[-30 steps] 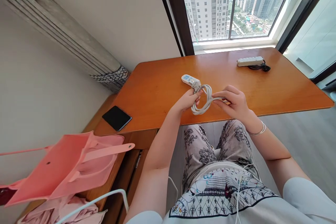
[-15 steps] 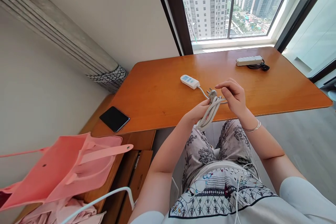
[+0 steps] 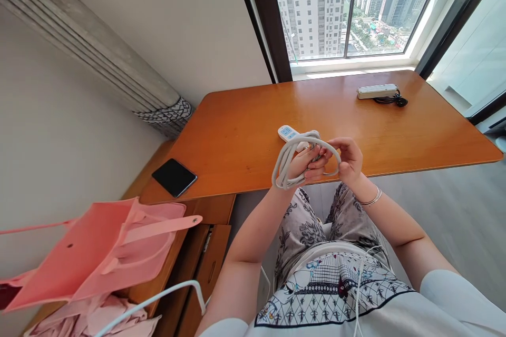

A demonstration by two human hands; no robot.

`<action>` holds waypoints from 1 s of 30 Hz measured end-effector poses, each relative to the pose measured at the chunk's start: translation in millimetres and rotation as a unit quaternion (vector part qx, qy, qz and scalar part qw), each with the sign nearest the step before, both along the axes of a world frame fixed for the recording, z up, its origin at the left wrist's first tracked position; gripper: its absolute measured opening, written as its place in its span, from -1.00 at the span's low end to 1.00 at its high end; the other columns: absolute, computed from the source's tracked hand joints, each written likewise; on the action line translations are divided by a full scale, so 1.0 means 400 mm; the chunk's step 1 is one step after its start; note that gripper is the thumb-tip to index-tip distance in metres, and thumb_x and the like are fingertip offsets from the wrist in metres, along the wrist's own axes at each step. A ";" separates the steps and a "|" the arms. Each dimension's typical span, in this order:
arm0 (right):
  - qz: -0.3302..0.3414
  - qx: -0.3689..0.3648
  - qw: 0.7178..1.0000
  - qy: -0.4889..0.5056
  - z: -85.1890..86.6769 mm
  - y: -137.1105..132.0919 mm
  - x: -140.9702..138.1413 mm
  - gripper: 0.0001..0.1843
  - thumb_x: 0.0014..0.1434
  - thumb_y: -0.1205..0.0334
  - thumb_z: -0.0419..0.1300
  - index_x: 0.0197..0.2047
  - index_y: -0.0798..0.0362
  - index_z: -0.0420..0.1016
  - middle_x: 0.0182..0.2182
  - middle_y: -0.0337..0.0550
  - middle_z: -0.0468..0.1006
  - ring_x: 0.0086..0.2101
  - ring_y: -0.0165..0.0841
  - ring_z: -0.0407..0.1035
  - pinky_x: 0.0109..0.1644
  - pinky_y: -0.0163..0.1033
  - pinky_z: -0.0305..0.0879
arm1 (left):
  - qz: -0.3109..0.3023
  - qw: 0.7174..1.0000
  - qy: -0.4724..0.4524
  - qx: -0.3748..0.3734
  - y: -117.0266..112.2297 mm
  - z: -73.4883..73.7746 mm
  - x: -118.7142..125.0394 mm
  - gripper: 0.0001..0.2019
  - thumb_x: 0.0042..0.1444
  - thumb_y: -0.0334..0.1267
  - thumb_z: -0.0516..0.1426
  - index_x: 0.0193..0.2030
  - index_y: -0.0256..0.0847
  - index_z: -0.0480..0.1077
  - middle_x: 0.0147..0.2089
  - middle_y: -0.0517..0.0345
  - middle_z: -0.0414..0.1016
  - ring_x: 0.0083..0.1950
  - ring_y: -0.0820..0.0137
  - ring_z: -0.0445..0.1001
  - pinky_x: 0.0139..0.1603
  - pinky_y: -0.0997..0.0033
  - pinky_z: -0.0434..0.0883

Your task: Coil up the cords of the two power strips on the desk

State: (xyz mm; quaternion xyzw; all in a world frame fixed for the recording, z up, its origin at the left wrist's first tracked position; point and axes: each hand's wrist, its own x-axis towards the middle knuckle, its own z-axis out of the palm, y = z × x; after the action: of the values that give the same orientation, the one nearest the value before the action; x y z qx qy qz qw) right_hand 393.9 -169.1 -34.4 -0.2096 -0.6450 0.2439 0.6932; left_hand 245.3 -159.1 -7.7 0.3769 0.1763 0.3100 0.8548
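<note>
A coiled white power cord [image 3: 285, 162] hangs in loops above the near edge of the orange wooden desk [image 3: 245, 137]. My left hand [image 3: 306, 164] is closed round the bundle of loops. My right hand [image 3: 347, 160] pinches one strand of the cord and holds it arched over the left hand. The cord runs to a small white power strip [image 3: 288, 133] with blue sockets that lies on the desk just behind my hands. A bracelet circles my right wrist.
A second white power strip [image 3: 377, 91] with a black cable lies far right on the desk by the window. A black phone [image 3: 174, 177] rests on the lower side cabinet. A pink bag [image 3: 103, 250] sits at near left. Grey curtain folds hang at left.
The small power strip has slid nearer to me. The cord loops have been gathered up into a larger coil, and my right hand has brought a strand over the left.
</note>
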 end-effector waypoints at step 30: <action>0.009 -0.104 0.976 0.190 0.091 -0.031 -0.006 -0.48 0.17 -0.35 0.28 -0.34 -0.06 0.34 -0.65 -0.52 -0.08 -0.71 -0.57 -0.18 -0.65 -0.39 -0.16 | 0.057 0.998 0.022 0.034 0.029 -0.018 -0.002 -0.71 0.19 -0.09 0.32 -0.21 -0.16 0.33 -0.66 0.46 0.14 -0.78 0.57 0.10 -0.74 0.62 -0.04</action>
State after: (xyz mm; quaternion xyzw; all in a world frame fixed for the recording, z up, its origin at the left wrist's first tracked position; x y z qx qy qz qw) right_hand 391.4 -181.4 1.9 -0.2247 -0.4742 0.3516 0.7753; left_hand 244.4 -147.4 -14.7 0.4013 0.2054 0.3557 0.8187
